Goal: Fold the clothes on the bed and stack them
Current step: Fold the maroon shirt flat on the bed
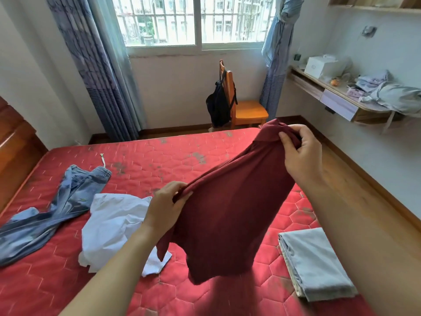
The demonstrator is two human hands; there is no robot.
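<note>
holding maroon shirt (pixel 230 215) edges, both hands above the bed (pixel 159 153).

Left hand (pixel 167 202) and right hand (pixel 300 153) gripping maroon garment (pixel 230 213), above red bed (pixel 57 281)

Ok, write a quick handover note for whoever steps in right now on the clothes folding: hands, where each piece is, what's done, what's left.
Hands: left hand and right hand each grip an edge of the dark red garment, holding it up over the bed, right side higher.
Things: the folded grey cloth lies at the bed's near right edge. The white garment lies crumpled left of the hands. The jeans lie twisted and unfolded further left.
Done: only the grey cloth is folded.
Left: fold the red garment, the white garment and the jeans, then stack them, probably on the grey cloth.
</note>
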